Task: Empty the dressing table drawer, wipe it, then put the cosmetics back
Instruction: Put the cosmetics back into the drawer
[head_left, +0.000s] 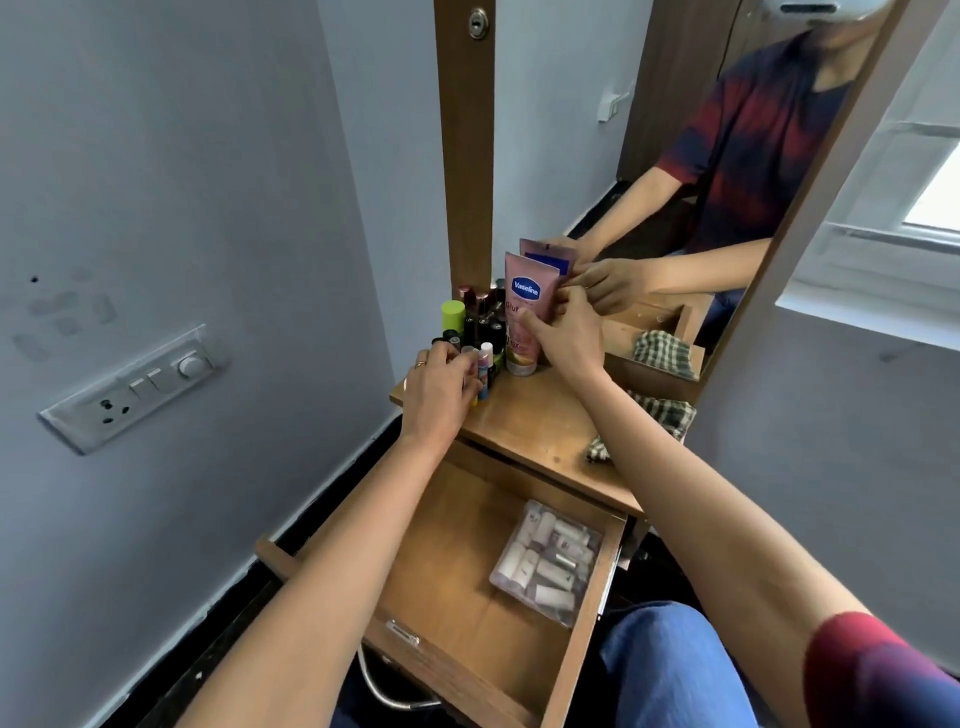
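Note:
The wooden drawer (447, 551) stands pulled out below the dressing table top (540, 421). Inside it lies a clear pouch of small white tubes (545, 561) at the right. On the table top a pink Vaseline tube (524, 317) stands cap down, and my right hand (566, 338) grips its right side. Left of it is a cluster of lipsticks and small bottles (475, 322), one with a lime green cap (452, 314). My left hand (441, 384) is closed around small sticks (484, 374) at the cluster's front edge.
A green checked cloth (660, 415) lies on the table top at the right, against the mirror (675, 156). A switch panel (130, 389) is on the left wall. My knee in blue jeans (670, 670) is right of the drawer. A metal handle (389, 686) hangs off the drawer front.

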